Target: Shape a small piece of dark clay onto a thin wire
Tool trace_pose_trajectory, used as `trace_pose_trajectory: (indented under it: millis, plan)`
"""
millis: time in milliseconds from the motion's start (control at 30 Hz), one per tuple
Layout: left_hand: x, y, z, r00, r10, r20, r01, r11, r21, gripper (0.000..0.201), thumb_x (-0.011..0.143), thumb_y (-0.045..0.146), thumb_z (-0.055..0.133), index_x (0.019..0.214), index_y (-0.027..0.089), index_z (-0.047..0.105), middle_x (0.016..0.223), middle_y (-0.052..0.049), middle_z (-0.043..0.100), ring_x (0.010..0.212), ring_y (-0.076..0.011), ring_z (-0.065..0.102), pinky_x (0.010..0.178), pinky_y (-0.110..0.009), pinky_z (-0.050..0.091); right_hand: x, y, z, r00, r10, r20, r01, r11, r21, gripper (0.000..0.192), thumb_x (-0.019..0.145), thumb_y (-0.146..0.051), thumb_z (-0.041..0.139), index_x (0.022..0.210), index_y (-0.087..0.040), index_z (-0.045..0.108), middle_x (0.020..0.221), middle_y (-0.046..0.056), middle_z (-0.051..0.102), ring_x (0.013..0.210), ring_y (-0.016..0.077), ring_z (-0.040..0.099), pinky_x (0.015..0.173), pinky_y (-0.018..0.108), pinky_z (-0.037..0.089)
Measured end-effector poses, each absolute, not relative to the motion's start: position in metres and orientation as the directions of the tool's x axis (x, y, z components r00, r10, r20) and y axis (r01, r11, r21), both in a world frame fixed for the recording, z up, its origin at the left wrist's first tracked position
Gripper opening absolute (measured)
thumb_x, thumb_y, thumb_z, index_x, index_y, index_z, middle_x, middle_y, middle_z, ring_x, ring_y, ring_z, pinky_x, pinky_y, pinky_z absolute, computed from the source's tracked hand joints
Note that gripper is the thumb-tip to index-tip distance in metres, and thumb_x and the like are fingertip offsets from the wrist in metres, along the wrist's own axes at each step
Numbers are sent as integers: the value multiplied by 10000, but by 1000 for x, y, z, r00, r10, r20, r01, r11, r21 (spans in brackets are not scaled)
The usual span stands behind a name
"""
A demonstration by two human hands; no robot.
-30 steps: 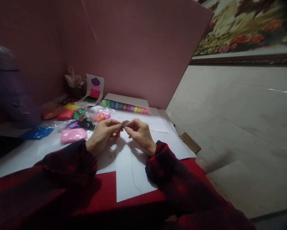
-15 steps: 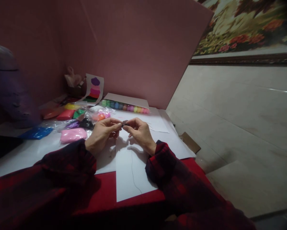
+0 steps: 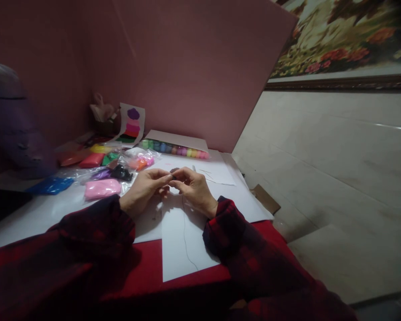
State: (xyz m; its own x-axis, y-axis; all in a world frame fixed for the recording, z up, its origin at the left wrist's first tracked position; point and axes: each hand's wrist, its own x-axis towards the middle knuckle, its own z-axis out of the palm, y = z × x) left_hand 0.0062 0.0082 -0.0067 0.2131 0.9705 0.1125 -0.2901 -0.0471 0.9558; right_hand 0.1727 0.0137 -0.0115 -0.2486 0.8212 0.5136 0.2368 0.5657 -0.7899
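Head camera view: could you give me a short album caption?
Left hand and right hand pinch a small dark clay piece over white paper.

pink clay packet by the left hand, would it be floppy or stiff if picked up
The pink clay packet looks like a soft, rounded lump in thin wrap, so it would probably sag and dent rather than stay stiff. It lies flat, so rolling seems unlikely. The glossy wrap may be a little slippery.

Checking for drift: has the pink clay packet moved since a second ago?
No. The pink clay packet lies where it did, just right of the blue packet on the white table.
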Motion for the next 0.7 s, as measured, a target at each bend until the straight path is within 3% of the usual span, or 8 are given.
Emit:
trace_pose_trajectory:
  millis: [700]
  plan:
    - [9,5,-1,160,981,111,-293,-60,954,366,562,358,914,689,116,671,520,6,584,443,-88,509,406,-190,389,172,10,-9,-245,787,567,260,616,-743,120,857,-287,701,820,-187,645,756,11,686,646,124,600,610,262,495]
